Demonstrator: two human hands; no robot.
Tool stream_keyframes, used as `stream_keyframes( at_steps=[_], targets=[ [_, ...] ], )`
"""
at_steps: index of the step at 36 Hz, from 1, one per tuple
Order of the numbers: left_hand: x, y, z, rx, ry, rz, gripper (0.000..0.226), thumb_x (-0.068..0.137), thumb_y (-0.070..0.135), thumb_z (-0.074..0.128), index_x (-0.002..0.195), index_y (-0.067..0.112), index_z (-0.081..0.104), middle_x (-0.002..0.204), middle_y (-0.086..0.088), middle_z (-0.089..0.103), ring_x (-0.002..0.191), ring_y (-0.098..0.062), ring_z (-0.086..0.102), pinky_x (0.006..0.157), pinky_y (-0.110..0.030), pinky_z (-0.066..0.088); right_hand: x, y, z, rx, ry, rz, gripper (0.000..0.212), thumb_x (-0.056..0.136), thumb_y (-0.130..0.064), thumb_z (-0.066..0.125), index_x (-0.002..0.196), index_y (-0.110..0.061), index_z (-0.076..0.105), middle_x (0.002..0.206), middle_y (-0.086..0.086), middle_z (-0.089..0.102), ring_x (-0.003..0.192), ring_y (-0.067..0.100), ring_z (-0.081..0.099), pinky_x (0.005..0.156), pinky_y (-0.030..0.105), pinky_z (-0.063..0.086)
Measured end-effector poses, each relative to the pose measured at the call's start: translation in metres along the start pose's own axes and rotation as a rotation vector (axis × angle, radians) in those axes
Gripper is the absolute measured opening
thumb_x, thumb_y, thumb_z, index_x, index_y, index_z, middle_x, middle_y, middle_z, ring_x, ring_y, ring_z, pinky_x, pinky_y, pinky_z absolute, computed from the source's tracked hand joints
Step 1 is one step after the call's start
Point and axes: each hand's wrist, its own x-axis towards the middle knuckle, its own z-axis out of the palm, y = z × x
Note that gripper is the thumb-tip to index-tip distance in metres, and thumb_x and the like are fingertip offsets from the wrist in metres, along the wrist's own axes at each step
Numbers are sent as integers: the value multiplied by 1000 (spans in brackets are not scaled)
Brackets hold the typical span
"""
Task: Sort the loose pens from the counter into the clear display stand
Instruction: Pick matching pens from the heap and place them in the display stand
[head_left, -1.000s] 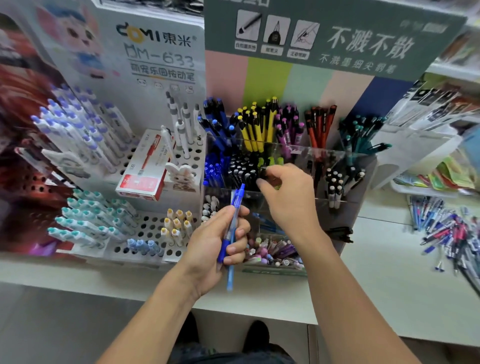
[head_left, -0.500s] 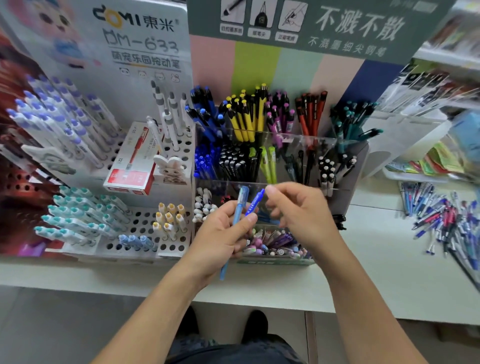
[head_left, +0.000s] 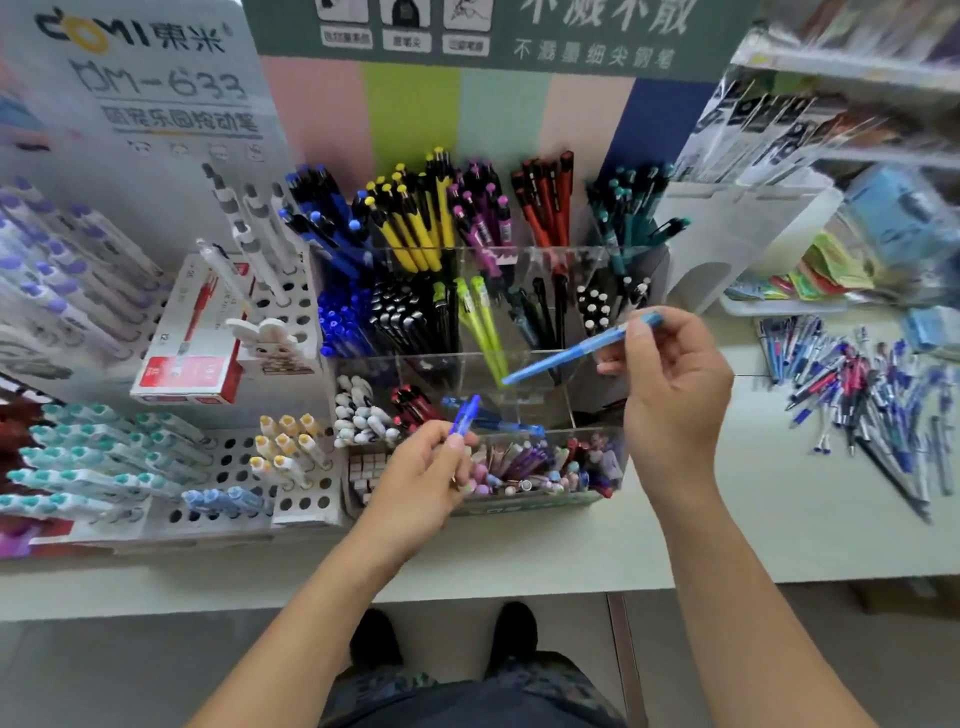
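The clear display stand (head_left: 592, 260) rises in tiers in front of me, its compartments packed with blue, yellow, purple, red, teal and black pens. My right hand (head_left: 675, 395) pinches a light blue pen (head_left: 566, 356) by one end; it slants down to the left over the stand's middle tier. My left hand (head_left: 421, 480) holds a dark blue pen (head_left: 465, 415) upright in its fingertips just before the stand's lower tier. A pile of loose pens (head_left: 862, 395) lies on the white counter (head_left: 779, 519) to the right.
A white perforated rack (head_left: 228, 457) with teal, yellow and lilac pens stands on the left, with a red-and-white pen box (head_left: 192, 364) on it. Packaged goods hang on a shelf (head_left: 831, 104) at the back right. My feet are below the counter edge.
My right hand took the light blue pen from my left hand and lifted it up and to the right. My left hand keeps only the dark blue pen. The camera tilted down.
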Motion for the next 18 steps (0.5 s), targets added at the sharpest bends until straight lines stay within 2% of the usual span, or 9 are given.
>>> stream_keyframes(
  at_steps=[2,4,6,9,12,15,18],
  targets=[
    [1,0,-2,-9,36,-34,22,110,14,36,104,7,56,75,-3,50,44,-4,44,39,-15,32,-5,8,1,-154,-89,-49,15,99,-7,60,96,-20,67,83,-1,71,73,20,69,69,31,60],
    [2,-2,-4,-40,66,-44,23,109,18,37,104,11,58,81,-1,56,46,-7,41,39,-19,28,-15,19,7,-286,-194,-59,15,97,-5,61,93,-17,69,78,-8,69,70,8,65,65,22,53],
    [1,0,-5,-141,103,-62,25,110,18,37,102,11,60,83,-2,59,47,-9,44,39,-20,30,-26,33,13,-422,-300,-58,12,96,-9,62,92,-19,68,76,-10,67,68,6,61,63,20,47],
    [-3,4,-5,-331,83,-89,26,109,19,39,107,8,62,84,-3,61,53,-12,49,42,-21,36,-34,50,20,-611,-444,-80,8,97,-16,63,102,-19,68,92,-9,65,84,10,61,75,32,52],
    [-4,5,-7,-427,34,-97,27,108,20,40,115,6,63,80,-2,59,55,-11,48,45,-21,38,-33,54,25,-769,-499,-108,16,99,-20,61,113,-16,68,106,-3,62,92,19,60,82,40,52],
    [-7,9,-7,-424,12,-72,25,107,19,44,118,7,62,78,-1,57,57,-11,48,48,-20,41,-32,52,32,-846,-550,-59,17,100,-26,59,114,-19,67,103,1,63,90,22,59,78,38,49],
    [-8,9,-10,-406,27,-40,21,105,14,47,119,5,61,81,-4,60,62,-12,60,55,-22,51,-35,54,42,-747,-562,-11,13,94,-21,69,107,-17,70,94,0,67,85,16,60,75,29,45]
  ],
)
